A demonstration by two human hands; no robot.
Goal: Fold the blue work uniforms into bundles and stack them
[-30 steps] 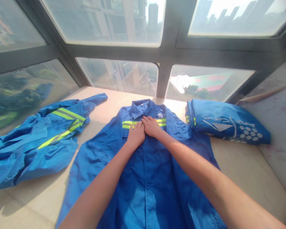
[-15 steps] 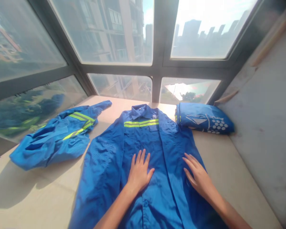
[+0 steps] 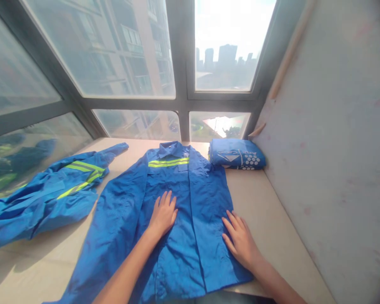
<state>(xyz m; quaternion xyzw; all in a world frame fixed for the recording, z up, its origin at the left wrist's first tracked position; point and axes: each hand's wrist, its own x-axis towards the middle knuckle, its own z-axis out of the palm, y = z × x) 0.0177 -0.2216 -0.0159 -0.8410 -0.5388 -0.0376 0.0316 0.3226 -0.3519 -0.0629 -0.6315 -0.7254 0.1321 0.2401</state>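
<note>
A blue work jacket (image 3: pixel 174 198) lies spread on a pale ledge, front up and collar away from me. A yellow-green and grey reflective band crosses its chest. My left hand (image 3: pixel 164 214) rests on the jacket's front just left of the middle, fingers stretched out. At the jacket's right edge, my right hand (image 3: pixel 240 238) lies with fingers spread over the cloth. Neither hand grasps anything. The sleeve on the left runs down beside the body toward me; on the right, a long fold of cloth reaches from the shoulder to the hem.
Another blue garment (image 3: pixel 50 190) with reflective stripes lies crumpled at the left. A folded blue bundle with white print (image 3: pixel 237 154) sits at the back right, by the jacket's shoulder. Windows (image 3: pixel 129 50) border the ledge (image 3: pixel 266 211) behind and left; a wall (image 3: pixel 329 126) stands at right.
The view has turned to the right, and the jacket's lower hem now shows. My right hand has moved to the jacket's outer right edge. My left hand stays flat on the front.
</note>
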